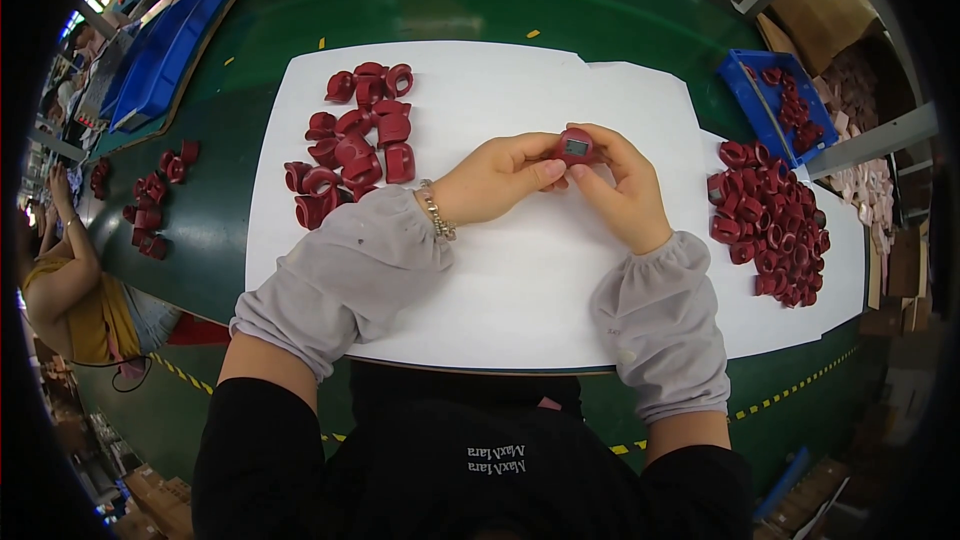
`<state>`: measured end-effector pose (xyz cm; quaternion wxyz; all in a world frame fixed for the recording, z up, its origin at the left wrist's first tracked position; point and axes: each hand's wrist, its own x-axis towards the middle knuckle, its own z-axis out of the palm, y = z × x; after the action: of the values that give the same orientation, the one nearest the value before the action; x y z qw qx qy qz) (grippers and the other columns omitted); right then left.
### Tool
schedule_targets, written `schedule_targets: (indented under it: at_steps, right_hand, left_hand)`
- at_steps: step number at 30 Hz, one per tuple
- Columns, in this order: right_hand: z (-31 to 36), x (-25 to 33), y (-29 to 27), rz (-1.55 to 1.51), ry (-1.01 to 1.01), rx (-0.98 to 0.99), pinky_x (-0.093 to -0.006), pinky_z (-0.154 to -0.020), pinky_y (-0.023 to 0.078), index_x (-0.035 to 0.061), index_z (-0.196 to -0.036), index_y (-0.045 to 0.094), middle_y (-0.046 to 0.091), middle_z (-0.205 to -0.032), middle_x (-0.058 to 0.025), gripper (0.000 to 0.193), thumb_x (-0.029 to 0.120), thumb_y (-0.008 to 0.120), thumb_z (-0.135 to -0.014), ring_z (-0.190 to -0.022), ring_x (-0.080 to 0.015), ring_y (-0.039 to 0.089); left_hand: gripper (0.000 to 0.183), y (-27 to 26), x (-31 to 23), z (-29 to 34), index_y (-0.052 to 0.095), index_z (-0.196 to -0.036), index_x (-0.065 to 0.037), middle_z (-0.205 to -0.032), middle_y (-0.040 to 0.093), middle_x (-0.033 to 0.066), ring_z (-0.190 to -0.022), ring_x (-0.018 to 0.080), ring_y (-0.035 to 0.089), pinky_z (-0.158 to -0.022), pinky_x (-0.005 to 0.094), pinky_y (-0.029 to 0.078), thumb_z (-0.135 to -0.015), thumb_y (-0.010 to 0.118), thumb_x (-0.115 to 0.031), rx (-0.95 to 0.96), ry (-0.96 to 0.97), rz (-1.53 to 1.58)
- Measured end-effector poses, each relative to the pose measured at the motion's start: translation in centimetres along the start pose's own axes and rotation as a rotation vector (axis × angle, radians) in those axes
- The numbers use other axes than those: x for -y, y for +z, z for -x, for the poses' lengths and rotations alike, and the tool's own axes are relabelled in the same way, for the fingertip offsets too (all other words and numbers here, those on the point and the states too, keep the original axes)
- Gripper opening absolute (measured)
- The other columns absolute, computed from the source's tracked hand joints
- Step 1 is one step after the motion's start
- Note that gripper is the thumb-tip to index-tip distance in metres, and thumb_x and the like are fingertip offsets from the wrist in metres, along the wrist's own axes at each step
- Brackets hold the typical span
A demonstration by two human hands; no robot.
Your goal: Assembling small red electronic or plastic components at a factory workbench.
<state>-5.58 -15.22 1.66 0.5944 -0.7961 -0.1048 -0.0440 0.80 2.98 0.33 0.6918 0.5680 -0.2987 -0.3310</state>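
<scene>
Over the middle of a white sheet [510,290], I hold a small dark red band-shaped device [576,147] with a grey screen facing up. My left hand [490,180] pinches its left side between thumb and fingers. The fingers of my right hand [630,195] close round its far and right side. To the left on the sheet lies a loose group of similar dark red bands [355,152], some tipped on their sides. A denser heap of the same bands [770,225] sits at the right.
A blue bin [735,90] with more red pieces stands at the far right, beside a metal post [870,145]. More bands [148,215] lie on the green table [215,230] at left, where another person [75,285] sits. Blue trays [165,60] are at the far left.
</scene>
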Motion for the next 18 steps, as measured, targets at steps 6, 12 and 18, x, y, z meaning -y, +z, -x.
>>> schedule_targets:
  at_steps: [6,12,18]
  right_hand:
    - [-0.03,-0.41,0.28,-0.141,0.015,-0.029,-0.0302,-0.093,0.041,-0.0019,-0.121,0.048,0.056,-0.114,-0.0089,0.039,0.001,0.056,-0.083,-0.104,-0.0168,0.054]
    - [0.02,-0.28,0.08,-0.08,-0.006,-0.018,-0.0306,-0.094,0.041,-0.002,-0.12,0.048,0.055,-0.113,-0.0088,0.038,0.002,0.057,-0.083,-0.105,-0.0169,0.053]
    - [-0.09,-0.1,0.36,-0.101,0.002,-0.021,-0.0304,-0.094,0.04,-0.0019,-0.12,0.048,0.056,-0.113,-0.0087,0.038,0.002,0.056,-0.084,-0.104,-0.0166,0.053]
  left_hand:
    - [0.034,-0.38,0.19,-0.09,0.047,-0.125,0.0,-0.102,0.057,0.0058,-0.09,0.0122,0.056,-0.084,0.0272,0.047,-0.096,0.047,-0.018,0.032,0.002,-0.01]
    - [0.034,-0.2,0.18,-0.14,0.048,-0.125,0.0,-0.101,0.057,0.0056,-0.089,0.012,0.056,-0.084,0.0271,0.047,-0.096,0.047,-0.019,0.026,0.012,0.005]
    - [0.039,-0.62,0.06,0.11,0.045,-0.127,0.003,-0.103,0.059,0.0075,-0.094,0.0139,0.057,-0.087,0.029,0.046,-0.096,0.046,-0.02,0.052,0.007,-0.013]
